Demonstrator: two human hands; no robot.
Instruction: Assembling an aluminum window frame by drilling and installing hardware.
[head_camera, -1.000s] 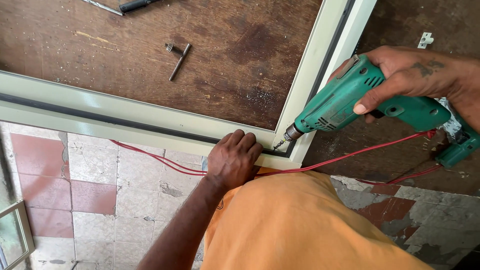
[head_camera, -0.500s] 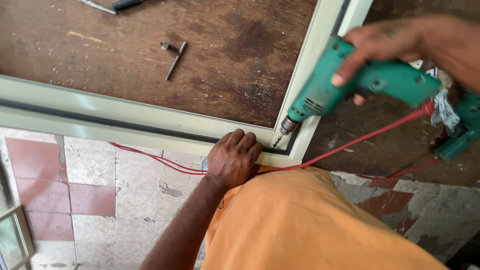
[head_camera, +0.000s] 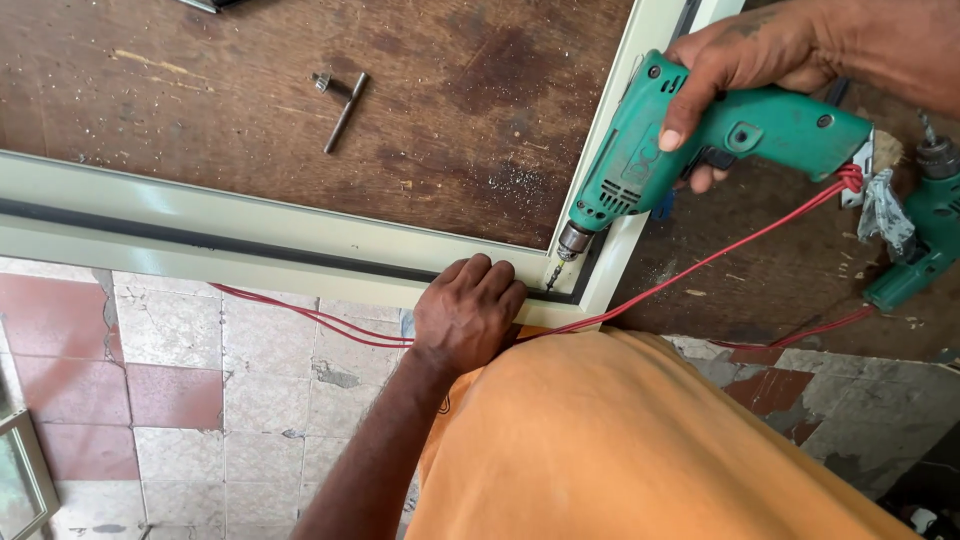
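Head view: right hand (head_camera: 745, 60) gripped one green electric drill (head_camera: 700, 140), bit at the corner of the cream aluminium frame (head_camera: 300, 235). Left hand (head_camera: 465, 315) pressed flat, fingers closed on nothing. Second green drill (head_camera: 920, 235) lay right; one chuck key (head_camera: 342, 105) on the wooden bench (head_camera: 200, 90); red cable (head_camera: 700, 262) crossed the edge.

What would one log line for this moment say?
right hand: grips drill | bit at frame corner | left hand: presses frame | chuck key: on table

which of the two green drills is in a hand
The green drill over the frame corner, gripped by the right hand; the other drill lies untouched at the table's right edge.
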